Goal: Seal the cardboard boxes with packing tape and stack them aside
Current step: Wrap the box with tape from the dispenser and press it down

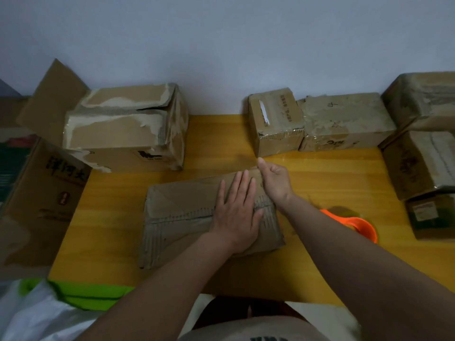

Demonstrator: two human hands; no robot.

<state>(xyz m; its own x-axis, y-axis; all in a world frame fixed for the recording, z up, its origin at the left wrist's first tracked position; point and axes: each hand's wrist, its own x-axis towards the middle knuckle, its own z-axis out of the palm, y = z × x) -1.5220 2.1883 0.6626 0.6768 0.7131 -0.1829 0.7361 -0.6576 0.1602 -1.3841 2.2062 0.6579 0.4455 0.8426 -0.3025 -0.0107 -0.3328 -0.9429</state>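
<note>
A worn, flattish cardboard box [182, 212] lies in the middle of the yellow wooden table [110, 217]. My left hand [236, 215] presses flat on the right part of its top, fingers straight. My right hand [274, 179] hovers at the box's far right corner with fingers loosely curled and thumb up; I cannot make out tape in it. An orange tape dispenser [354, 223] lies on the table to the right, behind my right forearm.
A large battered box [128, 129] stands at the back left, and a printed box [41, 193] with an open flap at the left edge. Two taped boxes [275, 121] [344, 121] sit at the back right. Stacked boxes [421, 156] fill the right edge. Green cloth [86, 295] lies near me.
</note>
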